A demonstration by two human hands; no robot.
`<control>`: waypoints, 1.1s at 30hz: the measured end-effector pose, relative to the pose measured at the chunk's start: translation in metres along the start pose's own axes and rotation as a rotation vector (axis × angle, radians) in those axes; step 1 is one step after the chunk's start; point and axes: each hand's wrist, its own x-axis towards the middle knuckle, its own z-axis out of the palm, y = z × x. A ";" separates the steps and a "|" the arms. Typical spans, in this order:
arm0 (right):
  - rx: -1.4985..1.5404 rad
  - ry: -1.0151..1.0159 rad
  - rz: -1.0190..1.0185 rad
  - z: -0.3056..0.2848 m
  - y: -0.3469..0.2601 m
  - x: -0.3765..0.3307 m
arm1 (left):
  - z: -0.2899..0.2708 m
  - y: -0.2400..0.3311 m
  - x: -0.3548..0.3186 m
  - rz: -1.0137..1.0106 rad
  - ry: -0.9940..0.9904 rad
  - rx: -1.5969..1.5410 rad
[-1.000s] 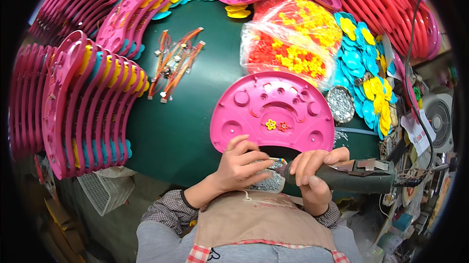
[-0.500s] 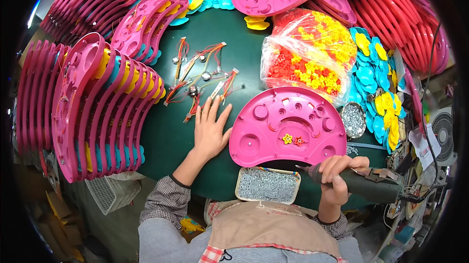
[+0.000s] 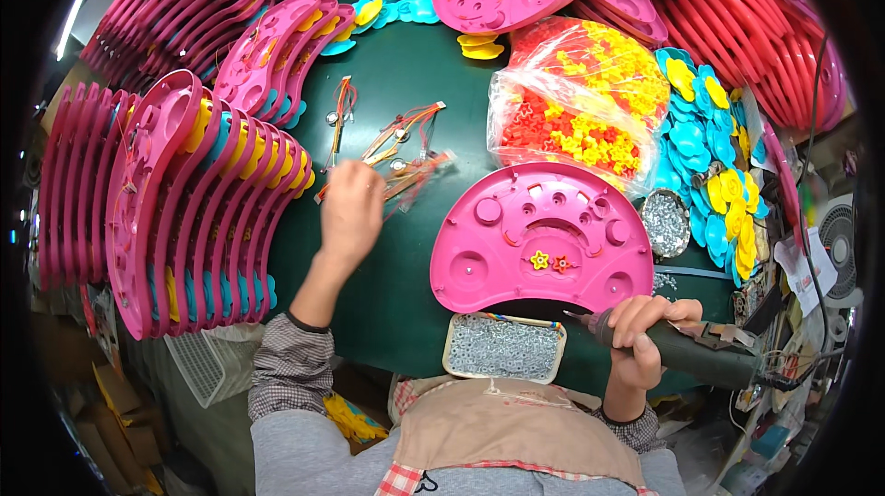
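My left hand (image 3: pixel 353 210) is curled over a cluster of wire harnesses (image 3: pixel 406 173), red and yellow wires with small round metal parts. Its fingers are closed on a wire harness, though the fingertips are hidden and the wires beside them are blurred. In front of me lies a pink half-round plastic panel (image 3: pixel 470 242), its inside up, with a yellow star piece (image 3: pixel 539 260) and a red star piece (image 3: pixel 560 264) near its middle. My right hand (image 3: pixel 638 339) grips a dark electric screwdriver (image 3: pixel 705 355), its tip pointing left, just below the panel's lower right edge.
A tray of small metal screws (image 3: pixel 505 348) sits below the panel; a round dish of small metal parts (image 3: pixel 665 224) is to its right. Behind lies a bag of red and yellow pieces (image 3: pixel 581 100). Stacked pink panels (image 3: pixel 157 210) stand left, blue and yellow petal-shaped pieces (image 3: pixel 691 150) right.
My left hand has gone from spread flat beside the panel to curled over the wires, further left and up. Some wire harnesses have shifted. The right hand and screwdriver stay nearly still.
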 end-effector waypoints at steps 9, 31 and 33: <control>0.036 0.001 0.005 0.001 -0.002 -0.002 | -0.144 0.072 0.086 -0.025 0.309 -0.454; 0.029 -0.012 -0.008 -0.004 -0.008 -0.003 | -0.156 0.041 0.059 -0.121 0.228 -1.297; 0.013 0.009 0.005 -0.006 -0.010 -0.004 | -0.148 0.041 0.046 -0.123 0.122 -1.387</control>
